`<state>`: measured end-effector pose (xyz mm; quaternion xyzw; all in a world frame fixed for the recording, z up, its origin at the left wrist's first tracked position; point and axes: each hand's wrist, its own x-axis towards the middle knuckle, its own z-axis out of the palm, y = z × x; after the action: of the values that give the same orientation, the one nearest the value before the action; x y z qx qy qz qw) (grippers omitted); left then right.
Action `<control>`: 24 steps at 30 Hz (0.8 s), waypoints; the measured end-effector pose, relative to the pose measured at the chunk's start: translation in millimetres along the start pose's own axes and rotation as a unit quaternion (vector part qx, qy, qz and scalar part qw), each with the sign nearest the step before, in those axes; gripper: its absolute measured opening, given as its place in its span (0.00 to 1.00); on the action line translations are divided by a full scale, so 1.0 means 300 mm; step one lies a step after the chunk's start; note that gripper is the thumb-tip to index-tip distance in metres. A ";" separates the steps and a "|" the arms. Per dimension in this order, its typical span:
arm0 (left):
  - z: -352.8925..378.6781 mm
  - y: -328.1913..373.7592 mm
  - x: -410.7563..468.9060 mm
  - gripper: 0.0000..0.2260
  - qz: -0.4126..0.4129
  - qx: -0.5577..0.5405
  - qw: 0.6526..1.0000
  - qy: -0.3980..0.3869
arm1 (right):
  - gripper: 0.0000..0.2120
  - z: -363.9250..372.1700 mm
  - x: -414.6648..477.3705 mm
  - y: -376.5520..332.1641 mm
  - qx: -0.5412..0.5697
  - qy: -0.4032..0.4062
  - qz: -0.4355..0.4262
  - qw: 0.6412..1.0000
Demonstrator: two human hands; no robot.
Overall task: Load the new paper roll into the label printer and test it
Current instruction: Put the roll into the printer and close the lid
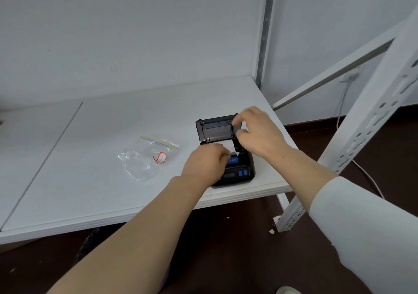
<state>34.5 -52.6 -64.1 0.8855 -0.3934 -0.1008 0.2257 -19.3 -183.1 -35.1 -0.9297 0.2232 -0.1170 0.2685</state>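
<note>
A small black label printer (243,172) with blue buttons sits near the right front corner of the white shelf board (101,158). Its lid (214,128) stands open, tilted back. White paper (228,145) from the roll lies in the open bay, and its loose end reaches forward over the printer's front. My left hand (204,162) rests over the printer's left front and pinches that paper end. My right hand (257,130) holds the right edge of the open lid between thumb and fingers. The roll itself is mostly hidden by my hands.
A crumpled clear zip bag (144,158) holding a small white and red item (160,157) lies left of the printer. White perforated shelf posts (373,112) rise on the right. A cable (341,103) hangs by the wall. The floor below is dark.
</note>
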 end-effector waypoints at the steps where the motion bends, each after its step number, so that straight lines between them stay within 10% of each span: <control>1: 0.005 -0.003 0.001 0.13 0.011 0.004 1.000 0.004 | 0.24 -0.006 0.015 -0.009 -0.008 -0.002 -0.014 1.000; 6: 0.014 -0.019 0.000 0.12 0.040 0.043 0.998 0.038 | 0.30 -0.003 0.057 -0.027 -0.069 -0.123 -0.018 0.990; 24: 0.023 -0.001 -0.008 0.11 0.020 -0.025 0.994 0.101 | 0.13 0.050 0.013 0.060 0.067 -0.006 0.025 0.997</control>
<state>30.7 -52.8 -70.3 0.8772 -0.3838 -0.0156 0.2880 -17.1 -191.9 -57.1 -0.9042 0.2366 -0.1198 0.3348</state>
